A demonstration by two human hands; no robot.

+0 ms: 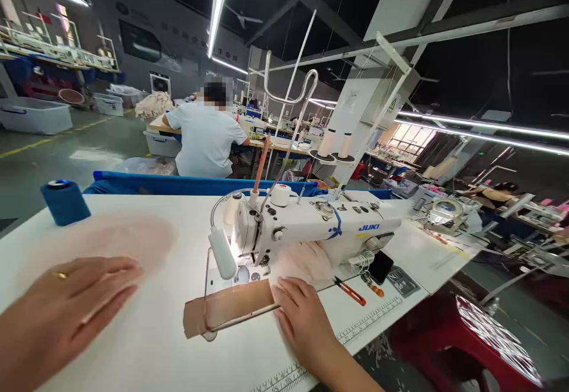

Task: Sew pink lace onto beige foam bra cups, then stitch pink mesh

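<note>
My left hand [84, 303] is over the left side of the white sewing table [151, 332], fingers stretched out flat at the near edge of a blurred, pale pink fabric piece [146, 235]. My right hand [304, 321] lies right of the needle area, fingers stretched and touching a second pale pink fabric piece [306, 261] bunched under the arm of the JUKI sewing machine [302, 229]. Left of those fingertips, a brown strip [235, 302] lies in front of the needle plate, with a thin metal rod frame across it. The machine's lamp [222, 254] hides part of the needle area.
A blue thread cone [66, 203] stands at the table's far left. Orange-handled thread snips [353, 293], a black phone [381, 266] and a printed ruler [368, 321] are on the right. A red stool [427, 338] stands beside the table. A person [207, 137] sits ahead.
</note>
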